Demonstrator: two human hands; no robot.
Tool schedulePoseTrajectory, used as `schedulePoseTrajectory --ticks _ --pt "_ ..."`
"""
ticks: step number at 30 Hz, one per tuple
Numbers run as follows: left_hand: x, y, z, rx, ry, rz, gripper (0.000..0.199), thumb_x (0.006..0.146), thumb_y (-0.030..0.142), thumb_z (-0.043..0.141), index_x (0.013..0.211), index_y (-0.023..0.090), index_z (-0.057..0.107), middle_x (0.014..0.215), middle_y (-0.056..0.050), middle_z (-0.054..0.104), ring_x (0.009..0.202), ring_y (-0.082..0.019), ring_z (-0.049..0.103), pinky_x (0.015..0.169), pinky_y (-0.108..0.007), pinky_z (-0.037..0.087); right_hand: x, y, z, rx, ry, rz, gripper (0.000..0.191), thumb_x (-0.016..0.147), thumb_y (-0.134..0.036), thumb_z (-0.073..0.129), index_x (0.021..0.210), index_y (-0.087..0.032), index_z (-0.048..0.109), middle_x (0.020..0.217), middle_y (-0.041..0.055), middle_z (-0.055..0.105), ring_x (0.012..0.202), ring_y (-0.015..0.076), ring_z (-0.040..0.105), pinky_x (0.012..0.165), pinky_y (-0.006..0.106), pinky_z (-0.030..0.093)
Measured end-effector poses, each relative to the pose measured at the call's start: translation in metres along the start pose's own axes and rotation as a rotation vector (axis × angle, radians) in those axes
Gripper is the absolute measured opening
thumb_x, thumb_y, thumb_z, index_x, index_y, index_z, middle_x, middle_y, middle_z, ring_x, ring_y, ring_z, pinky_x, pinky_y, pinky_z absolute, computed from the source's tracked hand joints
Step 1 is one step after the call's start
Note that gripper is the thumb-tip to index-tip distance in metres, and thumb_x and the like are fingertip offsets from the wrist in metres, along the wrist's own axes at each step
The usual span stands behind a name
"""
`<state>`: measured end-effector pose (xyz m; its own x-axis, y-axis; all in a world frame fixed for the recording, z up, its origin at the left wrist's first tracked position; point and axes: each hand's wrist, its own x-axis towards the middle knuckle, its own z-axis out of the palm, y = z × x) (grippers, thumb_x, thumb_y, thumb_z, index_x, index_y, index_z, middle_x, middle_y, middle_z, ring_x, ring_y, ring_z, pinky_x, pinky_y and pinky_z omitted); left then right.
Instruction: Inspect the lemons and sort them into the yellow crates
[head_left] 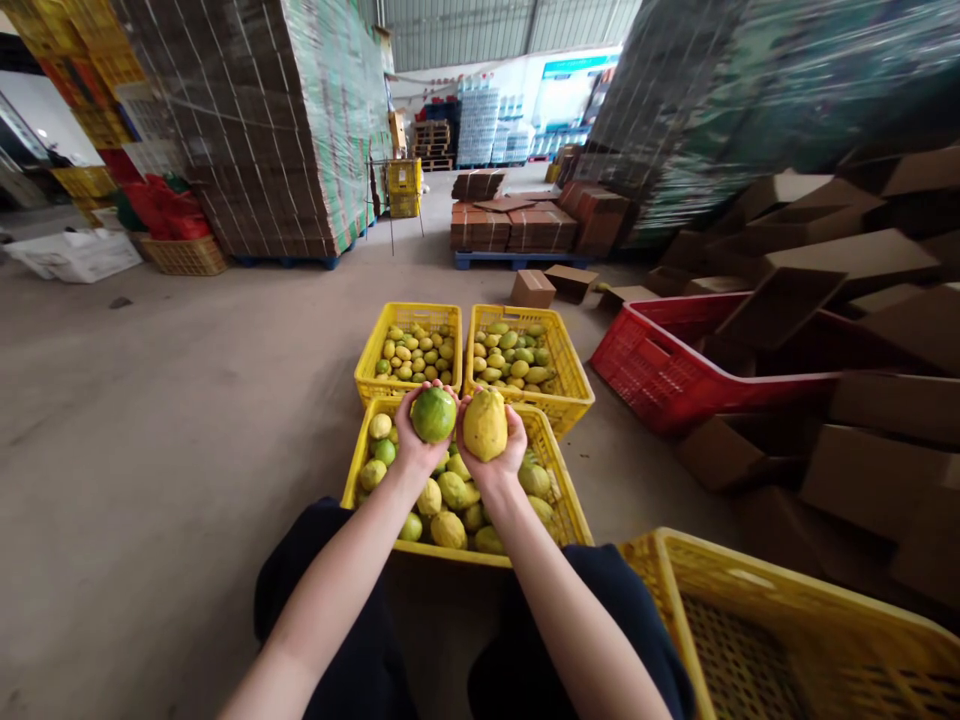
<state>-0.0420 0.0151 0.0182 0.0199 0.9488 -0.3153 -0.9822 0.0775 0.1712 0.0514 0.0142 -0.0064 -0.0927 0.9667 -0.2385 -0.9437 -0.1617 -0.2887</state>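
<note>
The strongest light came from the far end, where the white wall [553, 98] was nearly washed out. Cardboard boxes [896, 405] on the right sank into dimness, and soft-edged shadow darkened the concrete floor [187, 400] toward the lower left. Glare streaked the stretch wrap [810, 90]. Wide-angle distortion pulled the outer parts askew and smeared them, while the green fruit [433, 415] and yellow fruit [485, 425] near the centre looked fairly crisp.

- Blue pallet [517, 262] bearing bundled flat cardboard [480, 232]
- Gray floor [225, 380] around the blue pallet
- 2 tall wrapped stacks [337, 120], 1 on each side of it
- Wooden pallets [433, 140] piled behind it
- White wall [517, 70] below ribbed metal [450, 35], brightly lit, farther behind it
</note>
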Motion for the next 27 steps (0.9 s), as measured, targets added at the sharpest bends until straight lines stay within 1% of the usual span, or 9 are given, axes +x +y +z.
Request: schedulePoseTrajectory --ticks 2,5,10,14,17,19,22,25,27 --pt "0.002 0.003 -0.001 0.020 0.008 0.009 0.017 0.082 0.019 0.052 0.070 0.018 0.065 0.076 -0.002 0.069 0.076 -0.015 0.067 0.085 -0.030 0.053 0.001 0.001 -0.001 -0.040 0.021 -0.003 0.023 0.073 -0.032 0.051 0.088 -0.025 0.066 0.078 -0.0010 0.073 0.080 0.0167 0.070 0.078 0.031 0.060" --pt "0.009 0.012 -0.005 0.031 0.042 0.019 0.016 0.083 0.018 0.051 0.076 0.018 0.065 0.078 -0.003 0.070 0.079 -0.016 0.068 0.082 -0.028 0.054 0.004 0.007 -0.008 -0.136 0.115 0.079 0.018 0.073 -0.030 0.053 0.086 -0.026 0.066 0.081 -0.0027 0.074 0.080 0.0162 0.070 0.078 0.031 0.061" --pt "0.019 0.032 -0.014 0.037 0.237 0.039 0.018 0.084 0.014 0.047 0.087 0.019 0.065 0.080 -0.002 0.070 0.076 -0.015 0.069 0.079 -0.028 0.055 0.006 0.030 -0.042 -0.307 0.318 0.298 0.002 0.075 -0.025 0.059 0.076 -0.023 0.060 0.067 -0.0015 0.069 0.058 0.0147 0.065 0.063 0.031 0.060" --pt "0.017 0.047 -0.014 0.034 0.262 0.037 0.024 0.084 0.014 0.045 0.095 0.018 0.066 0.080 -0.003 0.070 0.073 -0.016 0.070 0.076 -0.030 0.056 -0.013 0.055 -0.079 -0.424 0.455 0.439 0.011 0.075 -0.024 0.060 0.068 -0.024 0.053 0.056 -0.0025 0.061 0.050 0.0143 0.060 0.050 0.030 0.056" --pt "0.011 0.063 -0.010 -0.016 0.265 0.046 0.029 0.084 0.016 0.042 0.098 0.017 0.067 0.078 -0.004 0.071 0.071 -0.017 0.070 0.073 -0.030 0.057 -0.019 0.064 -0.089 -0.503 0.501 0.487 0.017 0.068 -0.020 0.065 0.065 -0.026 0.050 0.052 -0.0034 0.055 0.046 0.0176 0.058 0.048 0.035 0.054" --pt "0.007 0.074 -0.009 -0.057 0.271 0.062 0.032 0.083 0.015 0.041 0.101 0.016 0.068 0.077 -0.005 0.071 0.069 -0.018 0.070 0.070 -0.030 0.057 -0.005 0.061 -0.078 -0.540 0.502 0.460 0.018 0.065 -0.019 0.066 0.066 -0.026 0.049 0.051 -0.0037 0.052 0.045 0.0187 0.056 0.048 0.039 0.053" --pt "0.005 0.089 -0.010 -0.079 0.265 0.102 0.037 0.081 0.014 0.040 0.105 0.016 0.068 0.079 -0.006 0.072 0.069 -0.019 0.070 0.068 -0.031 0.057 0.047 0.054 -0.032 -0.542 0.428 0.331 0.012 0.071 -0.029 0.063 0.074 -0.026 0.052 0.058 -0.0038 0.055 0.054 0.0182 0.059 0.057 0.040 0.057" --pt "0.006 0.098 -0.013 -0.075 0.266 0.137 0.040 0.080 0.014 0.040 0.108 0.015 0.069 0.080 -0.007 0.072 0.070 -0.020 0.071 0.067 -0.031 0.056 0.106 0.052 0.017 -0.535 0.325 0.220 0.017 0.077 -0.040 0.056 0.087 -0.027 0.055 0.069 -0.0043 0.058 0.064 0.0165 0.061 0.069 0.040 0.058" --pt "0.008 0.100 -0.014 -0.075 0.276 0.150 0.040 0.079 0.014 0.041 0.108 0.015 0.069 0.079 -0.007 0.072 0.070 -0.020 0.071 0.066 -0.031 0.056 0.125 0.055 0.030 -0.547 0.283 0.213 0.019 0.078 -0.041 0.054 0.091 -0.028 0.054 0.073 -0.0039 0.057 0.066 0.0161 0.060 0.074 0.041 0.057"
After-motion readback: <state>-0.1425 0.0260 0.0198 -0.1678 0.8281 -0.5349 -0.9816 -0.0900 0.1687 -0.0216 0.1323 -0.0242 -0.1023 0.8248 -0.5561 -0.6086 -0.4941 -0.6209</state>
